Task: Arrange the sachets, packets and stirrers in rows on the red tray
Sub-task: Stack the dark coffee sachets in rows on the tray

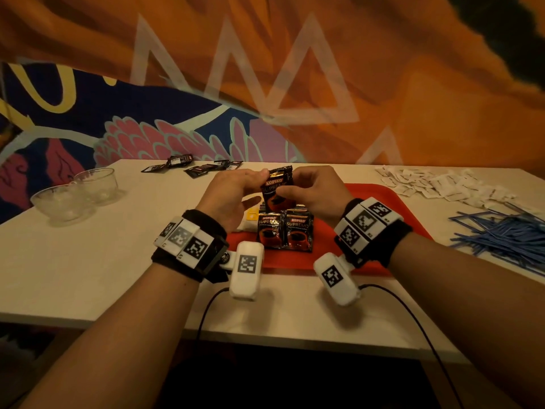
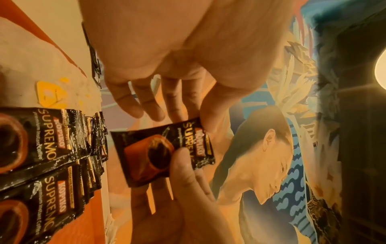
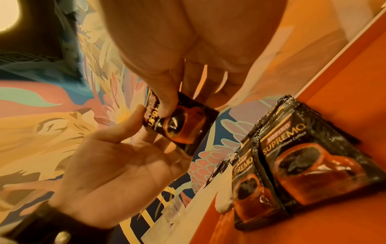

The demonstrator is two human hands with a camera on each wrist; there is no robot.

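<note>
A black Kopiko Supremo coffee sachet [image 1: 275, 187] [image 2: 158, 148] [image 3: 188, 128] is held upright in the air over the red tray [image 1: 383, 208]. My right hand [image 1: 290, 181] [image 3: 167, 99] pinches its middle, thumb on the printed face and fingers behind. My left hand [image 1: 256, 178] [image 2: 198, 112] holds the top left corner between thumb and nearly straight fingers. Below, two rows of overlapping black sachets [image 1: 284, 230] [image 2: 41, 140] [image 3: 303, 156] lie on the tray.
A white packet with a yellow mark [image 1: 250, 215] lies at the tray's left edge. White sachets [image 1: 442, 184] are heaped at the back right, blue stirrers [image 1: 507, 234] on the right. More black sachets [image 1: 200, 168] lie at the far edge; two glass bowls [image 1: 73, 196] stand left.
</note>
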